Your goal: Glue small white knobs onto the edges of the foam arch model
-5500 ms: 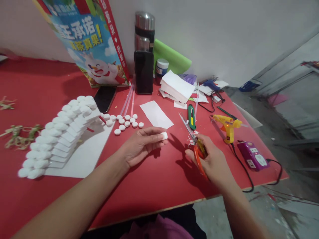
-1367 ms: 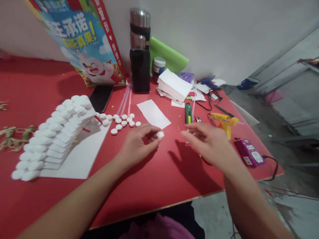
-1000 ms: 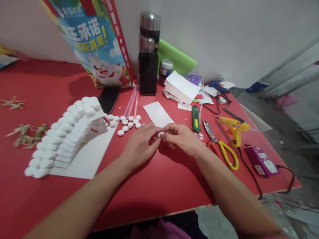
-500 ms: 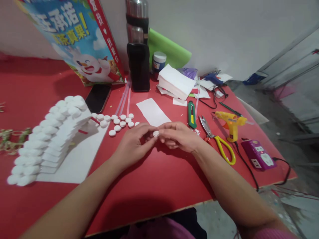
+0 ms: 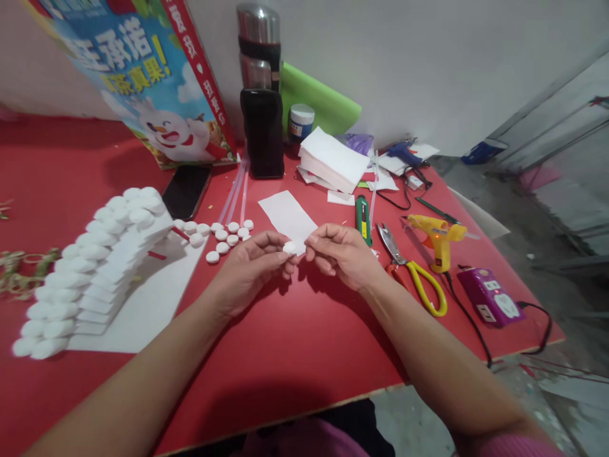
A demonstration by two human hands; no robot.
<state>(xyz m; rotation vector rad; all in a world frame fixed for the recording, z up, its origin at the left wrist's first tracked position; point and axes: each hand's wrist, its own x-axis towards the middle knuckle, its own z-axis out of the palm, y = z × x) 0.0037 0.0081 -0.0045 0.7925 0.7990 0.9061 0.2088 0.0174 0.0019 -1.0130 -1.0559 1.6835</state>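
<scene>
Between thumb and fingers, my left hand (image 5: 259,263) grips a small white disc (image 5: 289,247). My right hand (image 5: 337,254) is just to its right, its thumb and forefinger pinched together; whatever they hold is too small to make out. Beyond the hands lies a white paper strip (image 5: 288,216). Several white discs (image 5: 221,235) lie loose behind my left hand. On the left, a curved structure of white discs (image 5: 78,263) and folded white pieces stands on a white sheet (image 5: 147,304).
Right of my hands lie a green cutter (image 5: 363,219), yellow-and-red-handled shears (image 5: 421,285), a yellow glue gun (image 5: 440,238) and a purple power box (image 5: 490,297) with cables. Behind are phones (image 5: 185,190), a steel flask (image 5: 259,38), stacked paper (image 5: 335,158) and a printed bag (image 5: 166,95).
My hands have moved apart a little. The disc, earlier between both hands, is now in my left hand's fingers, and my right hand is off it. The view has shifted slightly.
</scene>
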